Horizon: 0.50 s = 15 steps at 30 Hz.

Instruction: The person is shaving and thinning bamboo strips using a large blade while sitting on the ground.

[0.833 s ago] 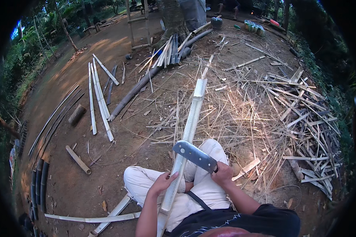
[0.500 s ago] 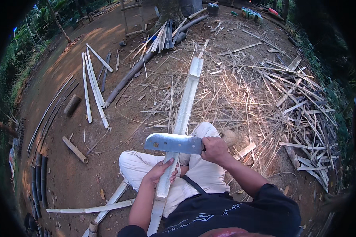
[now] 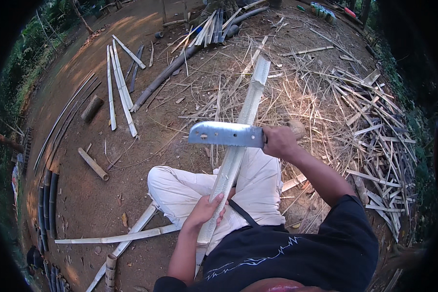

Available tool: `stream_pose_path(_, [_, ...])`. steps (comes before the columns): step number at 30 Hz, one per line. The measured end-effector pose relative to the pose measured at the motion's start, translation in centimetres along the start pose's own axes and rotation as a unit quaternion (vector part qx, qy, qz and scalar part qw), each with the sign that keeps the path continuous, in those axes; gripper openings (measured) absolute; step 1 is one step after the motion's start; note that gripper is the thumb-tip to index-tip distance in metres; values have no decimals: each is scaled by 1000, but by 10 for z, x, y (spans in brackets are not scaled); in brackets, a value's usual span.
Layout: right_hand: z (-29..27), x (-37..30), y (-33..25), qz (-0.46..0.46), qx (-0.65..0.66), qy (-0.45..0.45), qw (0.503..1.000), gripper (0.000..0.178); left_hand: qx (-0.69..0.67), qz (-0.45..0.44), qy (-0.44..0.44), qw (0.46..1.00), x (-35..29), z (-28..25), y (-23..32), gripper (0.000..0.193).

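Observation:
A long split bamboo piece (image 3: 248, 109), pale and hollowed on its upper face, slopes from my lap out over the ground ahead. My left hand (image 3: 207, 210) is wrapped round its near part, the thumb on top. In my right hand (image 3: 279, 141) is the handle of a wide cleaver (image 3: 224, 134) with a rounded tip and several holes. The blade lies crosswise over the bamboo, beyond my left hand. Whether its edge touches the bamboo, I cannot tell.
Thin bamboo shavings (image 3: 297, 92) litter the ground ahead. A heap of split strips (image 3: 374, 131) lies at right. Long pale slats (image 3: 121, 87), a short bamboo length (image 3: 93, 163) and dark poles (image 3: 53, 204) lie at left. A dark pole (image 3: 165, 74) runs toward a bundle of slats (image 3: 210, 30).
The cleaver and my right hand have moved farther out along the bamboo. The bamboo's far end has swung to the right. My left hand keeps its grip.

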State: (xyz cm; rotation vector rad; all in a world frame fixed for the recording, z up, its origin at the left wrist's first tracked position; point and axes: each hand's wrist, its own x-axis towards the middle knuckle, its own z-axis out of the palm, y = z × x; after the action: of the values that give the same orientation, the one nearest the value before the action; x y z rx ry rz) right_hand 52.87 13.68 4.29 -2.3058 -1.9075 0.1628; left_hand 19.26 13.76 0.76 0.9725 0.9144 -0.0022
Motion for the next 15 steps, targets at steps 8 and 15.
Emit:
stream_pose_path(8, [22, 23, 45, -81, -45, 77, 993, 18, 156, 59, 123, 978, 4, 17, -8, 43])
stream_pose_path(15, [38, -29, -16, -55, 25, 99, 993, 18, 60, 29, 56, 996, 7, 4, 2, 43])
